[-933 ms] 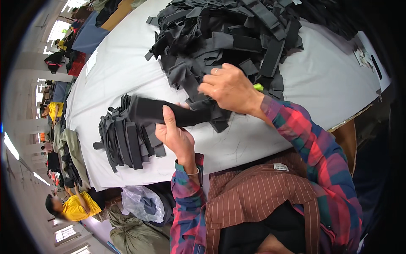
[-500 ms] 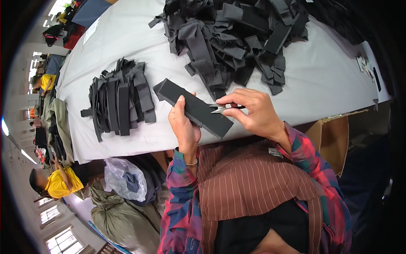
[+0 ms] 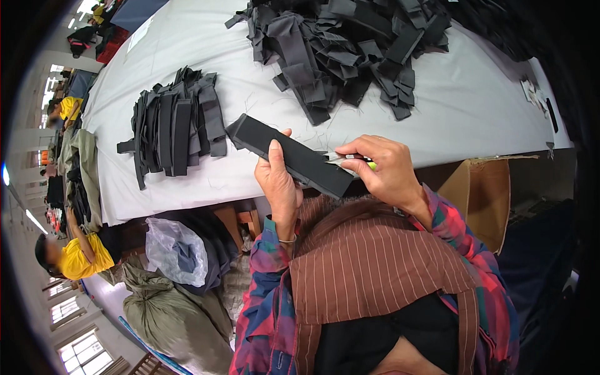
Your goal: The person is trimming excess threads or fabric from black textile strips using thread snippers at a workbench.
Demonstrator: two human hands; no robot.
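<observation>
My left hand (image 3: 277,181) grips a black fabric strip (image 3: 300,161), thumb on its upper face and fingers beneath. The strip is flat and slants down to the right, held up over the table's near edge. In my right hand (image 3: 389,167), thumb and fingers close round small thread snips (image 3: 335,157), with a bit of bright green showing by the grip. The blades lie at the strip's upper long edge, near its right end; whether they touch a thread is too small to tell.
A neat row of dark strips (image 3: 179,128) lies on the white-covered table (image 3: 187,203) at left. A loose heap of strips (image 3: 350,59) sits at the far side. Below the edge are a cardboard box (image 3: 478,197), a clear plastic bag (image 3: 178,250) and a green sack (image 3: 165,306). People in yellow work at far left.
Both hands and the strip have shifted slightly right in view. The snips have moved a little along the strip's upper edge toward its right end. The view has also tilted slightly.
</observation>
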